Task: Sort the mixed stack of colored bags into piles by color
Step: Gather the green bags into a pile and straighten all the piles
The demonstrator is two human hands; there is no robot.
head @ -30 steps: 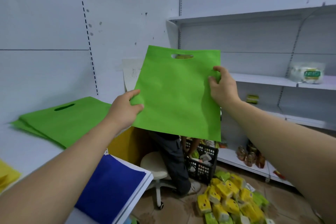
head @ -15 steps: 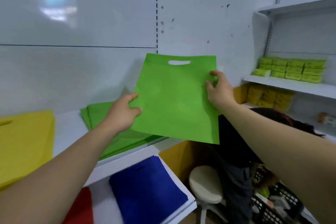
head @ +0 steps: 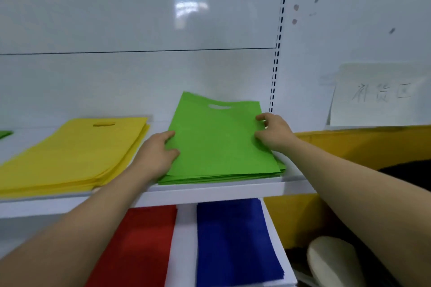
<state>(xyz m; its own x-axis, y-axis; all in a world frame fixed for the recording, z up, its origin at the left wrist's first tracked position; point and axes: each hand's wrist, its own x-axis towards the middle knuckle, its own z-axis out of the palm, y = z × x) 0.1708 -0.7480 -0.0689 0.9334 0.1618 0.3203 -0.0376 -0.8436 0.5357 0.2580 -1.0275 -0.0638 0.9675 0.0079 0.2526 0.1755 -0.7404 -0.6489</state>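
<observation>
A yellow pile [head: 77,151] lies left on the white shelf [head: 210,190], with a red pile [head: 140,244] and a blue pile [head: 233,240] below and nearer. The left hand [head: 158,156] and right hand [head: 275,133] each pinch a side edge of the green bag [head: 217,142]. It is smooth and bright, and sits on the green pile [head: 221,178]. Its long axis runs near to far, handle slot toward the far wall. A paper sign [head: 380,95] hangs at the right.

We see a white upper shelf [head: 210,191] carrying two stacks of flat bags: a yellow pile [head: 77,154] on the left and a green pile [head: 219,142] near it on the right, with a green corner [head: 4,133] at the far left edge. Below, a white lower shelf [head: 184,240] holds a red pile [head: 140,247] and a blue pile [head: 235,244], with a bare strip between them.
</observation>
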